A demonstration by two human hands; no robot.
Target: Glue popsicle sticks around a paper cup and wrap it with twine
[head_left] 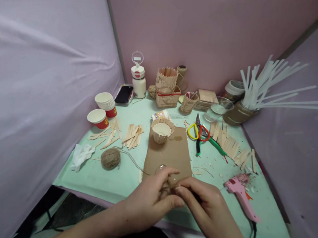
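Right hand (199, 203) pinches twine (170, 187), left hand (153, 198) curls round it, inside tabletop (97, 186) front edge.

A thin, grey-brown strand of fibrous twine (135, 162) runs across the pale green tabletop (127, 185) in a loose, slightly sagging line; at one end it meets a rounded, grey-brown ball of wound twine (110, 158), which rests on the tabletop left of the brown, flat cardboard sheet (169, 156), its windings dense and fuzzy; from there the strand passes over the cardboard's left edge to the hands; the right hand (204, 203) pinches brown twine at its fingertips, while the left hand (155, 198) curls around more, its grip partly hidden.
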